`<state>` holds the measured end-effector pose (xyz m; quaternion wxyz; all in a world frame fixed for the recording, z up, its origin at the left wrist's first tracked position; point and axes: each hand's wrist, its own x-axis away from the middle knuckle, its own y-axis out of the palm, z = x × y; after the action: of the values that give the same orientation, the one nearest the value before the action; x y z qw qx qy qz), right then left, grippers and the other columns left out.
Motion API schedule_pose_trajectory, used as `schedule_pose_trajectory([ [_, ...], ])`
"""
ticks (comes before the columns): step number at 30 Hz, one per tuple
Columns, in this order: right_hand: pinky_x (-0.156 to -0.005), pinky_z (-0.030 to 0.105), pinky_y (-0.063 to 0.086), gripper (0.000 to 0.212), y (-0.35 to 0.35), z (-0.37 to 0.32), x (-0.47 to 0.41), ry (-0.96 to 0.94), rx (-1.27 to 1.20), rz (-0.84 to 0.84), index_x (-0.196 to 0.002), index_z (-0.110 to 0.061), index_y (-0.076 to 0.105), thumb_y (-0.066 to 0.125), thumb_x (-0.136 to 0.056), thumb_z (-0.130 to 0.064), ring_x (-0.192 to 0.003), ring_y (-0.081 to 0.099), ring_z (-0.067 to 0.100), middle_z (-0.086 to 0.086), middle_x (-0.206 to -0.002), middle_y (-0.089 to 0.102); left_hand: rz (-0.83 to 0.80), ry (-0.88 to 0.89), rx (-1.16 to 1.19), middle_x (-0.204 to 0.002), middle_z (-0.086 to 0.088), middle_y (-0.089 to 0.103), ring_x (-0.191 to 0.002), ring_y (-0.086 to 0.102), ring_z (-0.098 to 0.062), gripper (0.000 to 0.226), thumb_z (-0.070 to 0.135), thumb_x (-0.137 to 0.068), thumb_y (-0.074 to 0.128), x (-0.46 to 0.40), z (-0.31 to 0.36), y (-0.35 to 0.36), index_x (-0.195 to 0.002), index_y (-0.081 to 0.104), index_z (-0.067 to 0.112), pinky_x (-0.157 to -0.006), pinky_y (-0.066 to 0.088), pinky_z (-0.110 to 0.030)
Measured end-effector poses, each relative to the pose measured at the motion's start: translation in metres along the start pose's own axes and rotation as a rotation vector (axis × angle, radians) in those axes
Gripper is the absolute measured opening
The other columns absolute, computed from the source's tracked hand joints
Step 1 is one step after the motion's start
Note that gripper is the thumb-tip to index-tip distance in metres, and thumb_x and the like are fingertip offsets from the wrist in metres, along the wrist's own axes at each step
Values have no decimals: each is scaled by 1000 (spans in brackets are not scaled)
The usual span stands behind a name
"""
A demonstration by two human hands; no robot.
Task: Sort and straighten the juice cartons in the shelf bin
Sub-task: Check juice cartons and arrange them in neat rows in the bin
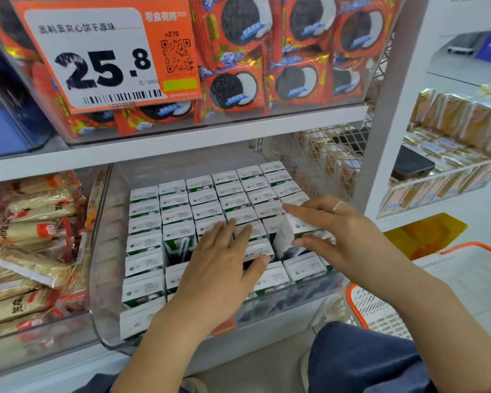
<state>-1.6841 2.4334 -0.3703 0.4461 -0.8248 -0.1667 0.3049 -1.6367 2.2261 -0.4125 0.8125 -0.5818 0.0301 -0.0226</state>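
Clear bin [102, 279] packed with upright cartons [204, 197]; left hand [221, 268] flat; right hand [332, 231] fingers grip tilted carton [289, 236].

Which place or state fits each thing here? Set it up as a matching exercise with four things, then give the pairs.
Things:
1. left hand
2. tilted carton
3. price sign
4. orange-rimmed basket

Places or states:
A. hangs on the cookie bin, on the shelf above
B. stands at lower right, outside the shelf
C. lies flat on the carton tops, fingers straight
D. leans out of its row, held by the right hand

Pairs: 1-C, 2-D, 3-A, 4-B
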Motion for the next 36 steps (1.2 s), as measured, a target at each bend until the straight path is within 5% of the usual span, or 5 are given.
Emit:
schedule_pose_trajectory([
  [7, -89, 18, 39, 29, 18, 2, -11, 4, 124, -202, -121, -21, 66, 54, -95, -14, -108, 58, 17, 2, -120, 60, 10, 6, 9, -161, 6, -5, -147, -9, -12, 68, 65, -93, 19, 1, 0, 0, -152, 4, 35, -111, -11, -26],
  [12, -83, 26, 47, 20, 15, 3, -15, 8, 115, -125, -106, -16, 74, 64, -89, -10, -96, 64, 20, 1, -105, 69, 16, 15, 7, -161, 5, -2, -147, -6, -13, 67, 64, -94, 20, 0, 1, 0, -152, 6, 33, -113, -10, -27],
  [16, -84, 18, 40, 25, 20, 8, -34, 78, 140, -88, -114, -18, 69, 64, -90, -16, -102, 61, 18, 0, -112, 66, 25, 19, 2, -161, 4, -1, -147, -5, -14, 67, 63, -94, 20, 0, 1, 0, -152, 7, 32, -114, -8, -29],
  [21, -81, 17, 36, 31, 20, 13, -58, 152, 165, -300, -117, -24, 65, 68, -87, -29, -104, 54, 12, -3, -116, 61, 39, 21, 2, -161, 3, -1, -147, -6, -15, 66, 62, -95, 21, 1, 1, 0, -152, 7, 32, -112, -11, -28],
  [36, -85, 32, 46, 45, 22, 2, -77, 187, 314, -462, -116, -27, 54, 70, -79, -44, -104, 50, 16, -2, -114, 50, 30, 33, -23, -161, 6, -3, -147, -7, -12, 67, 64, -93, 19, 1, 0, -2, -152, 5, 34, -108, -13, -24],
])
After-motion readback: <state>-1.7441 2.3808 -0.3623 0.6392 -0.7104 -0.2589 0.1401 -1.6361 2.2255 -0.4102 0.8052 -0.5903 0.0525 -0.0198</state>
